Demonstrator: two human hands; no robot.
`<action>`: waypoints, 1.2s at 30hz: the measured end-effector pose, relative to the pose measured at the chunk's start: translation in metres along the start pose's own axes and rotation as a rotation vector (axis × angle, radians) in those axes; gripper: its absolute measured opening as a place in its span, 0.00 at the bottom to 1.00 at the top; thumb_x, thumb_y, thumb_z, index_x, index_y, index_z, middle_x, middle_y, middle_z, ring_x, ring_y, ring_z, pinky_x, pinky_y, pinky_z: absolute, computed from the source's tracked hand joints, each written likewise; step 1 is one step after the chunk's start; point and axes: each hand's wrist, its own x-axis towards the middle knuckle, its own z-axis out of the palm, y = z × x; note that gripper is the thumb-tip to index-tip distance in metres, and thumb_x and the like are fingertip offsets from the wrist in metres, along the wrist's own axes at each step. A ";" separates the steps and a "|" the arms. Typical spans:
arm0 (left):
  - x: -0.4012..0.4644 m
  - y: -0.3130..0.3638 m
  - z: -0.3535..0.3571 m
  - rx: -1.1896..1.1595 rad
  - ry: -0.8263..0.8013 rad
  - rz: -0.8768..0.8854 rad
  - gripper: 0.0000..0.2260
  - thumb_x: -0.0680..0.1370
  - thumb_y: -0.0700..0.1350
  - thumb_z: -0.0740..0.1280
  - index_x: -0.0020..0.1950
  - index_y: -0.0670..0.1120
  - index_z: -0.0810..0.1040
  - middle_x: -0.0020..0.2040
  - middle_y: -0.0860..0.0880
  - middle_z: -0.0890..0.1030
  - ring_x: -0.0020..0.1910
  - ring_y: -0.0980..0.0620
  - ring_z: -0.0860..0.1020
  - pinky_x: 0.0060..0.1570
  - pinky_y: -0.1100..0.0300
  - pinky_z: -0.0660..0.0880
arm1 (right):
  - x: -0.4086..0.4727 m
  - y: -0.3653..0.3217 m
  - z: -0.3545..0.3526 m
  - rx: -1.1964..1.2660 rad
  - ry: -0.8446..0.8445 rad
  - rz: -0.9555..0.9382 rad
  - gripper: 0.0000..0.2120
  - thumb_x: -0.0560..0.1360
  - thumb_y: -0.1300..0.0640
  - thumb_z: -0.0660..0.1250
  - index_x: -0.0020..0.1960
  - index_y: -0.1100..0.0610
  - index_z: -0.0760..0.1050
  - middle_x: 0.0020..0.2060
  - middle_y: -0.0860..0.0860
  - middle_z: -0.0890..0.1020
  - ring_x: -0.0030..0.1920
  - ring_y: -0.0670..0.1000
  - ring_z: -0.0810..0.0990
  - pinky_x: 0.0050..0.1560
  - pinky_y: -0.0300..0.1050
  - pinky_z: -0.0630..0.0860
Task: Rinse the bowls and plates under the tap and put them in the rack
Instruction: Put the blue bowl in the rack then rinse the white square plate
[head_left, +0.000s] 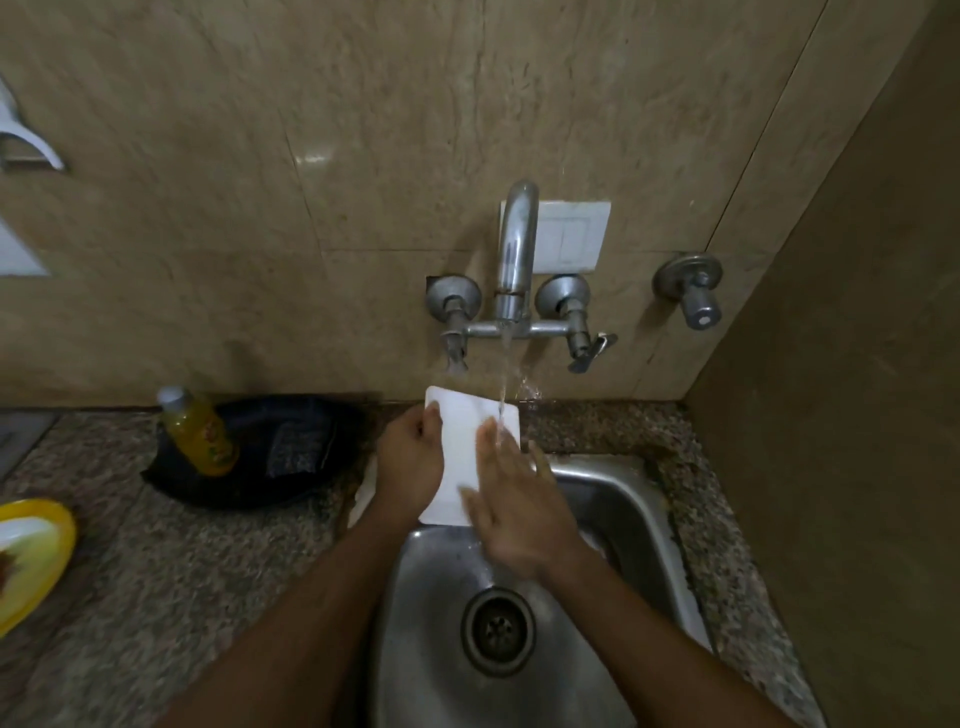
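A white square plate (460, 444) is held tilted over the steel sink (631, 512), under the running tap (514, 249). My left hand (410, 467) grips the plate's left edge with the thumb on its face. My right hand (514, 509) lies flat with straight fingers on the plate's right half, and the water stream lands on its fingertips. Part of another white dish (363, 496) shows below my left hand at the sink's left rim.
A yellow bottle (200, 431) lies on a black bag (291, 452) on the granite counter left of the sink. A yellow plate (36, 556) with food remains sits at the far left edge. A side wall closes off the right. The sink drain (497, 630) is uncovered.
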 end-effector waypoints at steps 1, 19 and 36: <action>0.003 0.001 0.000 -0.011 0.023 -0.005 0.21 0.83 0.47 0.58 0.35 0.37 0.74 0.33 0.42 0.78 0.31 0.51 0.73 0.34 0.55 0.68 | -0.005 -0.004 0.002 0.025 -0.005 -0.049 0.34 0.82 0.40 0.43 0.81 0.57 0.39 0.80 0.53 0.41 0.79 0.49 0.39 0.78 0.55 0.41; 0.019 0.011 0.017 -0.232 0.011 -0.101 0.22 0.83 0.50 0.59 0.40 0.33 0.76 0.35 0.35 0.78 0.32 0.48 0.74 0.36 0.56 0.69 | -0.023 0.007 -0.005 0.148 -0.047 -0.091 0.36 0.76 0.44 0.47 0.81 0.54 0.45 0.80 0.49 0.45 0.79 0.46 0.44 0.79 0.50 0.47; 0.020 0.015 0.043 -0.348 -0.038 -0.157 0.18 0.83 0.49 0.61 0.37 0.41 0.77 0.32 0.47 0.76 0.32 0.55 0.73 0.31 0.67 0.67 | -0.024 0.032 -0.014 -0.011 -0.008 0.007 0.38 0.75 0.49 0.56 0.81 0.57 0.45 0.78 0.50 0.41 0.79 0.48 0.42 0.79 0.49 0.43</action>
